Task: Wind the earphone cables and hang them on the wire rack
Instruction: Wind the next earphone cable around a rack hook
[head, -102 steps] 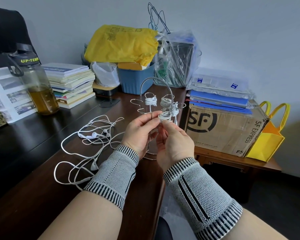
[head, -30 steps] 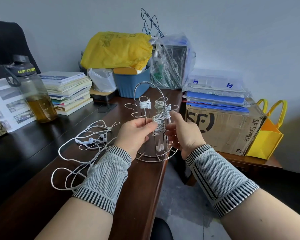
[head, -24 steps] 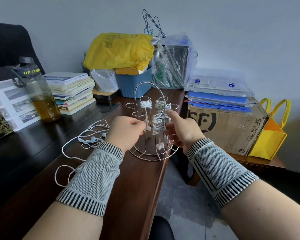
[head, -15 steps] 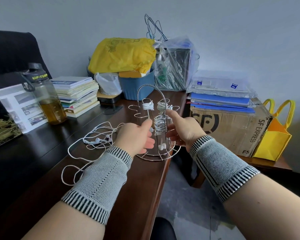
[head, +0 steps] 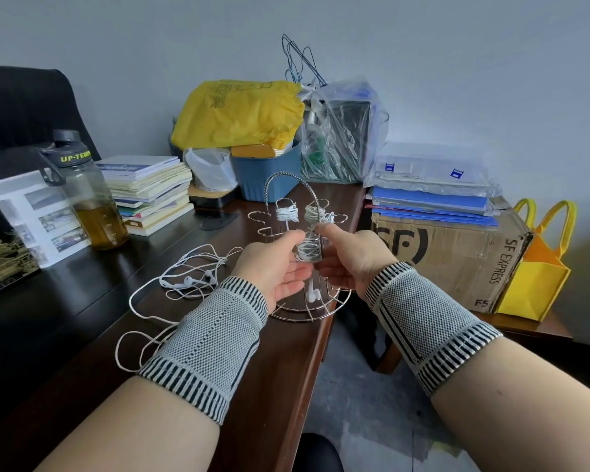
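Both hands have closed in on the newest bundle since half a second ago, and the left thumb has risen to meet it. Left hand (head: 276, 267) lies palm up, fingers loosely extended beneath, thumb pressed against the side of the wound cable bundle (head: 308, 250); it steadies rather than grips, as far as can be seen. Right hand (head: 346, 258) has its fingers curled below and its forefinger extended to the top of the bundle, apparently seating the loop on its hook. Whether it pinches the cable cannot be told.

The bundle hangs on the wire rack (head: 307, 301), an earbud (head: 311, 295) dangling beneath it, which suggests the tail was left free. Two further wound bundles (head: 288, 212) sit on upper hooks. The rack stands at the edge of the desk (head: 276, 369), within easy reach.

Loose earphones (head: 184, 277) lie tangled on the desk beside the left wrist, not yet wound. Judgement: task part done; hanging step near complete.
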Demonstrator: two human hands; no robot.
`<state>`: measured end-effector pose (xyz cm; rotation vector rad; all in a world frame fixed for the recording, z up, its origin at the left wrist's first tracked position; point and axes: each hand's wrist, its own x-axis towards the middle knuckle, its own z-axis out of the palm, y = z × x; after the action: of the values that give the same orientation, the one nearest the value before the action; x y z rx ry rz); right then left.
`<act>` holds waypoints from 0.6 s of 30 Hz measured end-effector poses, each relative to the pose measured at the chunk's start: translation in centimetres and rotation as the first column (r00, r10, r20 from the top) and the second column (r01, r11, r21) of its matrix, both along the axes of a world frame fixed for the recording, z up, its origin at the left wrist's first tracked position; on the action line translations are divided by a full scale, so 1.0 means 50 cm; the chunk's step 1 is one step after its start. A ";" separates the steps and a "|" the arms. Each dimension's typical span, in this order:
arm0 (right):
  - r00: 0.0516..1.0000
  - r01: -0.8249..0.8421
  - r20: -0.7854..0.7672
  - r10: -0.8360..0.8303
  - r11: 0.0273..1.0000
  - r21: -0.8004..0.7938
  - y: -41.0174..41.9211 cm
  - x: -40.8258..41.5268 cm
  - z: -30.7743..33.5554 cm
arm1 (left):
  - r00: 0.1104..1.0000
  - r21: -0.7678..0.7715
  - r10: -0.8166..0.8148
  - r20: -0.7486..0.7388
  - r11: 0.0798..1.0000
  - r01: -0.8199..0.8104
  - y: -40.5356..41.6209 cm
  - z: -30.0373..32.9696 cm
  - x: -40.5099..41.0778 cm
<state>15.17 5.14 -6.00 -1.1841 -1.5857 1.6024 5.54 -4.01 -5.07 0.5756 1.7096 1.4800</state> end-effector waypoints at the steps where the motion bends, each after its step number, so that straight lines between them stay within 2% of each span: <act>1: 1.000 0.005 -0.020 -0.005 1.000 -0.006 -0.001 -0.001 0.000 | 1.000 0.020 0.022 0.017 1.000 -0.022 0.002 0.000 0.001; 9: 0.992 0.010 -0.129 -0.007 1.000 0.020 -0.006 -0.003 0.008 | 0.989 0.136 0.131 0.074 0.981 -0.140 0.016 -0.002 0.004; 18: 0.987 0.037 -0.158 -0.031 0.998 0.040 -0.002 -0.003 0.001 | 0.994 0.137 0.100 0.046 0.985 -0.105 0.008 -0.008 0.001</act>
<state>15.00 5.02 -5.93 -1.0302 -1.4843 1.5908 5.61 -3.63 -5.47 0.5351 1.6360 1.6831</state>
